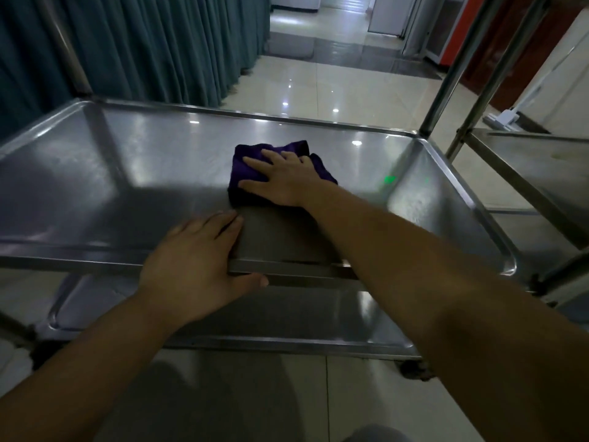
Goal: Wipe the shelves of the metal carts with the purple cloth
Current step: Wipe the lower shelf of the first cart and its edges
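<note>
Teal curtain (159, 43) hangs left; glossy tiled floor (318, 87).

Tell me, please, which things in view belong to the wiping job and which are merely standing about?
Part of the job:
purple cloth, under the right hand
top shelf of the near cart
lower shelf
left hand, gripping the shelf's front rim
second cart, at right

Standing about:
teal curtain
white floor tool

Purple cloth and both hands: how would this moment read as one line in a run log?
step: wiping top shelf | right hand: flat on purple cloth | left hand: gripping shelf's near rim | lower shelf: untouched
</note>
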`<action>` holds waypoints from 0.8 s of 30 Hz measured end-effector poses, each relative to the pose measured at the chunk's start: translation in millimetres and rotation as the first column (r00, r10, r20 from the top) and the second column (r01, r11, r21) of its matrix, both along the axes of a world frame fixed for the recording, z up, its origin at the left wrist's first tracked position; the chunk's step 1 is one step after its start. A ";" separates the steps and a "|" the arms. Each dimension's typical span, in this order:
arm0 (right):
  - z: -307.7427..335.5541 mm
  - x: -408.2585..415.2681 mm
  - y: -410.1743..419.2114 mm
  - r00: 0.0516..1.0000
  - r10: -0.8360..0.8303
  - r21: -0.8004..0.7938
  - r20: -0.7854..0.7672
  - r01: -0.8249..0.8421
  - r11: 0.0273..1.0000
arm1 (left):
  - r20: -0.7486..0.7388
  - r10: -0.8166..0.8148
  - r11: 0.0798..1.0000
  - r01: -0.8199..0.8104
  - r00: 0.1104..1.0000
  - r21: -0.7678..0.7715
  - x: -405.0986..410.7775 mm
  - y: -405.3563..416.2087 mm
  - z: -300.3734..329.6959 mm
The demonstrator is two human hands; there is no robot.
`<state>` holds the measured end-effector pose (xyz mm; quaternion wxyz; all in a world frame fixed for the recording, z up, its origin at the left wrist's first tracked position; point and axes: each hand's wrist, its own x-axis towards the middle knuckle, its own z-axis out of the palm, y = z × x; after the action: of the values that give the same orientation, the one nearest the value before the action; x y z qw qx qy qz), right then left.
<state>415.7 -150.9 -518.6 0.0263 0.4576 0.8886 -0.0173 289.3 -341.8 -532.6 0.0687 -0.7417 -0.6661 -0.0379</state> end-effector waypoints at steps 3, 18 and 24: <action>-0.1 37.0 29.1 0.999 -0.034 0.006 -0.004 0.034 0.999 | 0.011 0.018 1.000 -0.018 1.000 0.022 1.6 0.4 -0.5; 4.1 228.1 40.3 0.890 -0.416 0.083 0.189 0.407 0.910 | -0.005 0.016 1.000 -0.016 1.000 -0.002 3.2 -3.7 3.1; 0.9 189.5 25.8 0.766 -0.631 0.037 0.122 0.632 0.774 | 0.088 -0.016 0.998 0.022 0.996 -0.067 -6.3 -3.8 10.6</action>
<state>605.1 -125.1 -517.7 0.0772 0.7298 0.6793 0.0014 283.0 -345.6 -521.9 0.0138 -0.7475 -0.6624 -0.0484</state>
